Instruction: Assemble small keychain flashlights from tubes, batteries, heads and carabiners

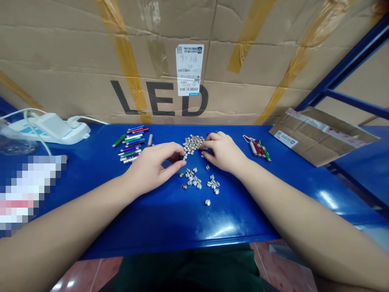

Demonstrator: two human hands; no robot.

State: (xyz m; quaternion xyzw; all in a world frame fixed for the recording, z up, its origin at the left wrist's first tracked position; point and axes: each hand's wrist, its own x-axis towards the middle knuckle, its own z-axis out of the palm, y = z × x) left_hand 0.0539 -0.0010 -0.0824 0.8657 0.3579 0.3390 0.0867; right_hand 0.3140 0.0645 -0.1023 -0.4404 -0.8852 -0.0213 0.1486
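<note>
A pile of small round silver pieces like button cells (192, 144) lies on the blue table between my hands. My left hand (153, 163) is at the pile's left edge, thumb and fingertips drawn close together around something small and dark. On the other side, my right hand (224, 152) reaches in with curled fingers; its fingertips are at the pile's right edge, and what they hold, if anything, is too small to make out. Nearer to me are loose clusters of small silver metal pieces (194, 180), some standing on edge, with a single silver piece (208, 202) closest.
Left of my left hand lies a group of coloured metal tubes (131, 142); a few more tubes (259, 149) lie at right. A white power strip (71, 132), a small cardboard box (316, 136) and a large LED carton (164, 97) stand around the table.
</note>
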